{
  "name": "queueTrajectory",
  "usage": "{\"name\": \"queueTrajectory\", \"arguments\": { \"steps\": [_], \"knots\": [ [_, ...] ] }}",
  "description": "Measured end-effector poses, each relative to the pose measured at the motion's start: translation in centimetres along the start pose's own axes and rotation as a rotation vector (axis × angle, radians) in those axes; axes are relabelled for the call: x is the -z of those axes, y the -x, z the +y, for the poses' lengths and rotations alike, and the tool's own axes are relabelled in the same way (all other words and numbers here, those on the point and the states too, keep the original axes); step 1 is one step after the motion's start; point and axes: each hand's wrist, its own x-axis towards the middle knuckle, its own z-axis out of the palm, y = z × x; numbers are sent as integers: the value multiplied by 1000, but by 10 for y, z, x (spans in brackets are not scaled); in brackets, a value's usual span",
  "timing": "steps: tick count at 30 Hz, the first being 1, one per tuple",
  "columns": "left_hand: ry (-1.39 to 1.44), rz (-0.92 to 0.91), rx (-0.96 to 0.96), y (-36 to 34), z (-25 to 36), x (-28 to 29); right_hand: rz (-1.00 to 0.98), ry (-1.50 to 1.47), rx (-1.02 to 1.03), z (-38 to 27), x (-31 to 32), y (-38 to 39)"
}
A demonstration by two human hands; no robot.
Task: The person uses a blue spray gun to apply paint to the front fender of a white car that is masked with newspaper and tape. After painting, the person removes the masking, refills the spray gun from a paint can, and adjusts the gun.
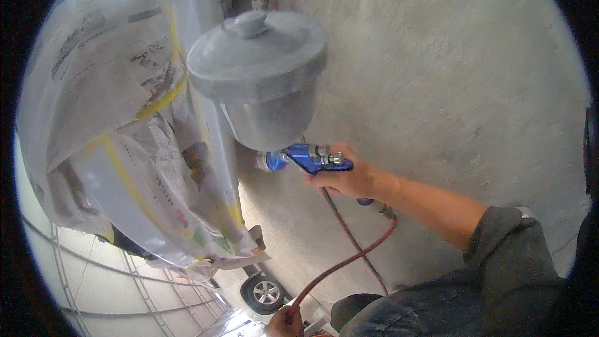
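Observation:
A blue and silver spray gun (306, 159) is in my right hand (343, 175), its fingers wrapped round the handle. A large grey lidded cup (262, 100) tops the gun. The nozzle points left toward a grey vehicle body (206, 0) masked with paper (100, 75) and yellow tape (156, 103). A red hose (340, 262) runs from the handle's base down to my left hand (284, 323) at the lower edge, whose fingers are closed round it.
The grey concrete floor (449, 75) lies to the right, with another hose (359, 246) crossing it. A car wheel (265, 292) shows at the bottom. A white panelled surface with a metal framework (93, 274) curves across the lower left.

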Motion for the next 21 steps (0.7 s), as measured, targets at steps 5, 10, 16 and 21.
{"name": "queueTrajectory", "arguments": {
  "steps": [5, 10, 16, 21],
  "knots": [
    [137, 51, -190, -3, -3, -17, -20, 20, -83, -15, 16, -15],
    [252, -118, 20, -20, -15, -24, 125, 205, 83, -104, 7, 3],
    [596, -109, -229, -46, 11, -16, 241, 497, 14, -221, -51, 24],
    [759, -67, -226, -45, 45, -21, 129, 608, -173, -262, -84, 10]
  ]
}}
